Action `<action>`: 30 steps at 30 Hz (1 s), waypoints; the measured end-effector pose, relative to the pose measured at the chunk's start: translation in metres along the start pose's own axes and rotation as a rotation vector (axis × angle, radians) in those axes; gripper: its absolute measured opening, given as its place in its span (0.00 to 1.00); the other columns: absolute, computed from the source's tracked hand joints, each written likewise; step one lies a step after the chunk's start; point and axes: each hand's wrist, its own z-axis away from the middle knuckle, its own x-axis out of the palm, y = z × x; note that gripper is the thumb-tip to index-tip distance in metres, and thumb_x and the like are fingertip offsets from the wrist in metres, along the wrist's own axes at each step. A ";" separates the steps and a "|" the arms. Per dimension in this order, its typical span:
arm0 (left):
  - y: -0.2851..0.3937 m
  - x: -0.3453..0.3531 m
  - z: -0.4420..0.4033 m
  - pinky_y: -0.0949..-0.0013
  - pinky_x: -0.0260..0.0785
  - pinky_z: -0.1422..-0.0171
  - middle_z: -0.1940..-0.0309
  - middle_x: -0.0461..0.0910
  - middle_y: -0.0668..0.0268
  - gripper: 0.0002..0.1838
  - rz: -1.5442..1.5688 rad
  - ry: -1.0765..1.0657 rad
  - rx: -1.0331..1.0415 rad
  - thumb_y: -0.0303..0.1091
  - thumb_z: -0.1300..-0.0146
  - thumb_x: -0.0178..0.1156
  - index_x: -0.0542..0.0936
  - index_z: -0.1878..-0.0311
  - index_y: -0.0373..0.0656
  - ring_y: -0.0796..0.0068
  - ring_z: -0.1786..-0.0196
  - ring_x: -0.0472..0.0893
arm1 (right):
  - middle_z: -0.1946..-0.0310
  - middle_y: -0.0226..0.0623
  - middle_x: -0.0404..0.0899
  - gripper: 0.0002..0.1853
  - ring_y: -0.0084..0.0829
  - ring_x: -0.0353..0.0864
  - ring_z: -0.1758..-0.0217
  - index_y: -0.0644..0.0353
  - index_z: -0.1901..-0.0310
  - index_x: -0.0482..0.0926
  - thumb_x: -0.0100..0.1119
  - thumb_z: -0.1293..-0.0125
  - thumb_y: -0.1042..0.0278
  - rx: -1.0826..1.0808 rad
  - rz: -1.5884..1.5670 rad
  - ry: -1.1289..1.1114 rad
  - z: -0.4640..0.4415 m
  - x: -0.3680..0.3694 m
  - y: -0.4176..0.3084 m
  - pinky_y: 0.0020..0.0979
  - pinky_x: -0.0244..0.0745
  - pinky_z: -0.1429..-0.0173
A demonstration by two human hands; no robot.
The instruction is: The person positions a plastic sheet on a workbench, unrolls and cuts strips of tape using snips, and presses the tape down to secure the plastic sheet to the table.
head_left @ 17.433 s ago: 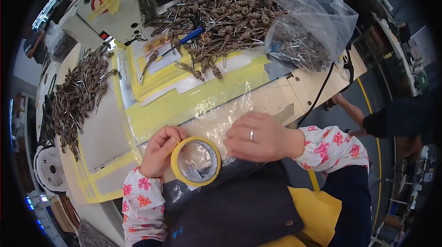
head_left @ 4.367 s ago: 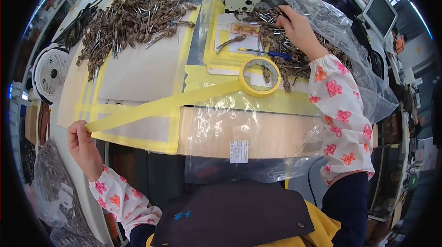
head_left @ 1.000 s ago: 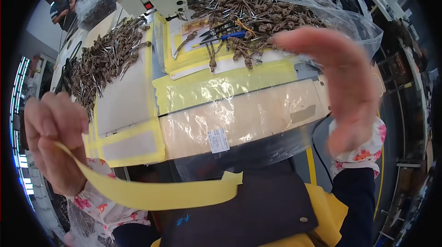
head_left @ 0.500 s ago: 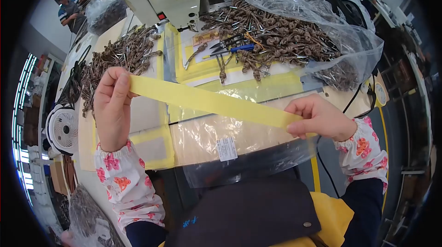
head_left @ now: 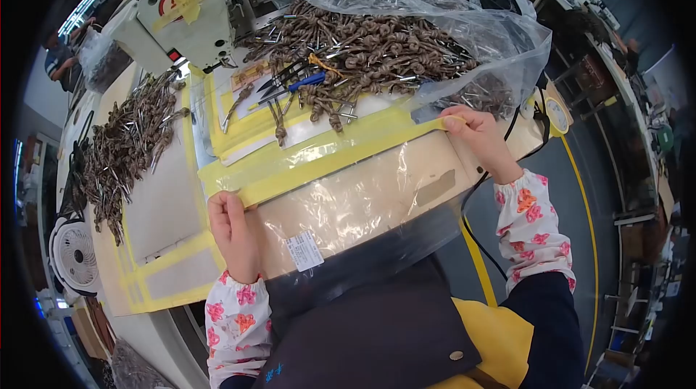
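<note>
A yellow tape strip [head_left: 348, 159] stretches between my hands, over the upper edge of a clear plastic sheet [head_left: 362, 197] that bears a white label [head_left: 304, 250]. My left hand [head_left: 233, 233] pinches the strip's left end near the table's front. Farther right and higher, my right hand [head_left: 482, 141] pinches the other end, close to the clear bag [head_left: 500, 48]. Behind the strip lie a blue-handled tool [head_left: 306, 82], black snips [head_left: 281, 79] and a few knotted cords [head_left: 278, 122].
A sewing machine [head_left: 177, 15] stands at the back left. Knotted brown cords with metal tips form a left pile [head_left: 130, 146] and a larger back pile [head_left: 377, 44]. A tape roll [head_left: 557, 116] sits at the right edge, a white fan [head_left: 75, 253] at left. A person [head_left: 61, 63] is at far left.
The strip has moved from mid-air down to the plastic sheet's upper edge. My left hand has come lower and nearer the front; my right hand has moved up. The view has turned.
</note>
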 end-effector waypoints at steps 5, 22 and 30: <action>0.001 -0.006 0.033 0.75 0.61 0.48 0.65 0.68 0.70 0.05 -0.166 0.060 0.044 0.31 0.30 0.46 0.67 0.60 0.39 0.85 0.62 0.66 | 0.58 0.31 0.76 0.09 0.16 0.70 0.64 0.67 0.66 0.80 0.58 0.38 0.69 -0.022 0.080 0.053 0.016 0.013 0.020 0.19 0.65 0.60; 0.002 0.012 0.061 0.54 0.51 0.28 0.66 0.70 0.65 0.06 -0.258 0.103 0.113 0.31 0.31 0.46 0.66 0.60 0.37 0.80 0.60 0.72 | 0.67 0.33 0.79 0.10 0.18 0.74 0.67 0.69 0.66 0.81 0.61 0.39 0.68 0.067 0.086 0.255 0.005 0.017 0.009 0.20 0.67 0.63; 0.002 -0.001 0.057 0.55 0.56 0.29 0.66 0.69 0.65 0.06 -0.128 0.143 0.069 0.30 0.30 0.43 0.64 0.59 0.37 0.81 0.62 0.71 | 0.67 0.37 0.80 0.11 0.21 0.75 0.65 0.71 0.68 0.80 0.60 0.39 0.68 -0.110 0.200 0.174 0.010 0.015 -0.004 0.21 0.68 0.62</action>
